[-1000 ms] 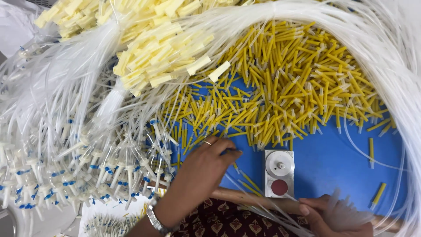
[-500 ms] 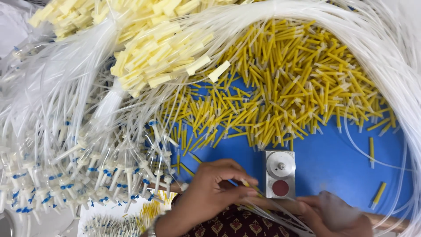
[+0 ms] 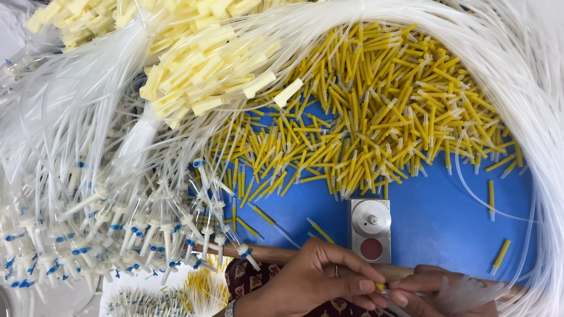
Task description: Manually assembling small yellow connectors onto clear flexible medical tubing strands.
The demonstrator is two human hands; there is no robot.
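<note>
At the bottom edge, my left hand pinches a small yellow sleeve between thumb and fingertips. Its tips touch those of my right hand, which grips the end of a thin clear tube from the white bundle. A big pile of yellow sleeves lies on the blue mat beyond both hands. A small metal fixture with a round knob and a red pad stands just beyond my left fingers. Both hands rest over a wooden stick.
Bundles of clear tubing arc over the top and down the right side. Pale yellow tags cluster at top left. Tube ends with white and blue fittings fan out on the left. More yellow-tipped tubes lie at bottom left.
My left hand has drawn back from the edge of the yellow pile to the near edge with a yellow sleeve. It now meets my right hand's fingertips.
</note>
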